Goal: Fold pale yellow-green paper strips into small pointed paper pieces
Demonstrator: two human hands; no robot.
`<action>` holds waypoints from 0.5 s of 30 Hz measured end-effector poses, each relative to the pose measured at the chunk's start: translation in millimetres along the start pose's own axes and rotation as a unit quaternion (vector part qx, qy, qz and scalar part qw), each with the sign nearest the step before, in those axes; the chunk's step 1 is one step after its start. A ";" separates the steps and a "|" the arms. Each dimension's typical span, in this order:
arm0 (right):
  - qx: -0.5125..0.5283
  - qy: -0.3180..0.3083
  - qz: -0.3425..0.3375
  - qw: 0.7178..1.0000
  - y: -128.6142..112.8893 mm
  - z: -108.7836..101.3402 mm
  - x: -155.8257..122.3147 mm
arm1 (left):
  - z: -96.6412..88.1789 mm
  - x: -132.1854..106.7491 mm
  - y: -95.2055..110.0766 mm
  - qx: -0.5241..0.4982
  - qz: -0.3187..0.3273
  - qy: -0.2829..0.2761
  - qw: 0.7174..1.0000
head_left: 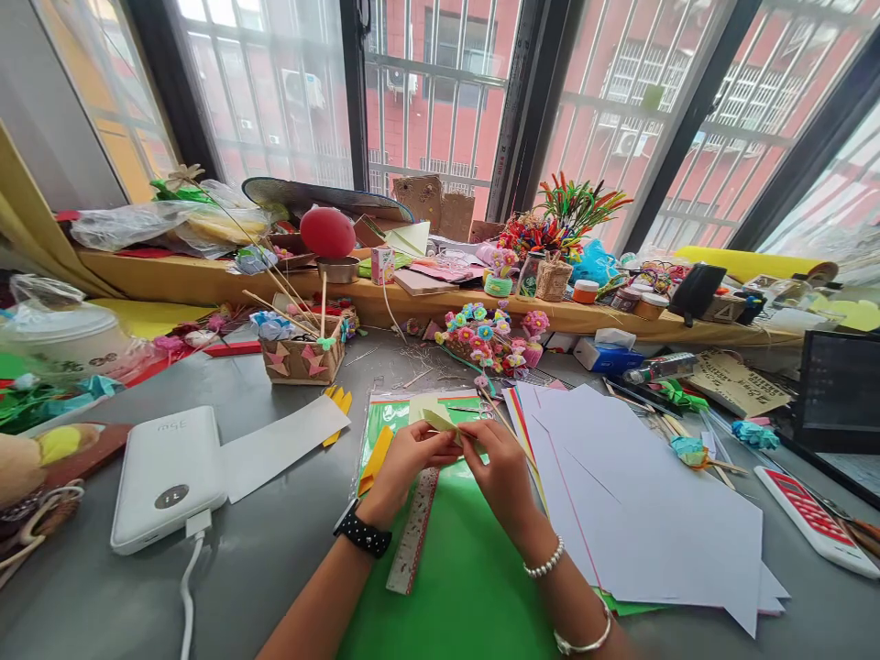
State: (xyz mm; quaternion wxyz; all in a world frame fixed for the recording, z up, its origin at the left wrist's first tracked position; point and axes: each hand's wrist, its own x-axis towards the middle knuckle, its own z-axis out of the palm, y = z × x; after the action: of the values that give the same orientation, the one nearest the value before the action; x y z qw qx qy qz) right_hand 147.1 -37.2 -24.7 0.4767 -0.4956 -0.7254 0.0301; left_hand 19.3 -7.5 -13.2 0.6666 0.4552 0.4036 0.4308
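Pinched between the fingers of both hands is a small folded piece of pale yellow-green paper point(440, 420). My left hand point(413, 454) grips its left side, and my right hand point(496, 458) grips its right side, with the fingertips almost meeting. Below them lies a green sheet point(474, 568) on the desk. A white ruler point(413, 536) rests at a slant on that sheet, under my left hand. Folded yellow paper strips point(377, 458) lie just left of my left wrist. Fingers cover part of the folded paper.
White paper sheets point(646, 495) spread out on the right, beside a red and white calculator point(815, 518). To the left sit a white power bank point(169, 477) with a cable and a white paper strip point(285, 447). A decorated cardboard box point(302, 357) and crocheted flowers point(488, 335) stand behind.
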 end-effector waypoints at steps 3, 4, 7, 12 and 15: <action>-0.007 -0.011 -0.003 1.000 0.9 -1.5 0.4 | 0.8 -2.5 3.6 -0.017 -0.007 0.002 1.000; -0.008 -0.014 -0.005 1.000 1.3 -2.5 0.8 | 0.9 -3.1 4.7 -0.022 -0.009 0.002 1.000; 0.004 -0.030 -0.014 0.999 3.3 -5.9 2.9 | 0.6 -3.7 6.3 -0.026 -0.012 0.000 1.000; 0.015 -0.075 -0.034 0.996 8.0 -9.4 5.1 | -0.9 -2.0 4.4 -0.017 -0.008 0.011 1.000; 0.002 -0.088 -0.062 0.994 10.5 -9.0 4.7 | -2.3 -1.7 4.5 -0.017 -0.005 0.009 1.000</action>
State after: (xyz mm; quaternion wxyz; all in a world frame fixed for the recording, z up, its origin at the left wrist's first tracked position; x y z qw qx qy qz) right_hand 160.5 -32.2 -22.1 0.4131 -0.4440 -0.7938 0.0458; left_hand 15.7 -7.5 -9.3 0.6725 0.4381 0.4043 0.4384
